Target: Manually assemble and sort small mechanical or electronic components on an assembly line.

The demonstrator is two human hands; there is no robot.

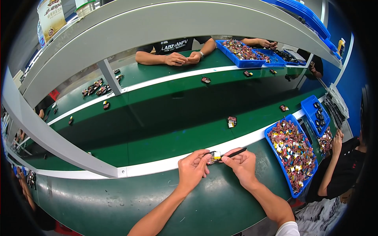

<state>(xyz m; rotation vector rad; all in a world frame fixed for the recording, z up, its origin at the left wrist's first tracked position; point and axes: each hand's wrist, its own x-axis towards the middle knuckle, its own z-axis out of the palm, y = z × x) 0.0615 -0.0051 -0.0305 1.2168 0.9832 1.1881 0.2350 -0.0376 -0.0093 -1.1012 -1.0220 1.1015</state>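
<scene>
Over the near edge of the green belt, my left hand [191, 170] pinches a small black-cased electronic part [214, 157] that carries a white and yellow piece. My right hand [241, 166] grips a slim black pen-like tool [238, 152], whose rear end points up to the right. Its thumb and fingers meet the right side of the small part, and the tool's working tip is hidden there. To the right of my hands, a blue tray [289, 186] is heaped with small red, white and yellow electronic pieces.
A green conveyor belt [157, 135] runs across, bearing scattered small units [232, 122]. A grey post [59, 137] and overhead shelf [157, 21] arch over it. Co-workers' hands [183, 59] are across the belt. Another blue tray [308, 103] with black parts stands at right, near a co-worker's arm [332, 157].
</scene>
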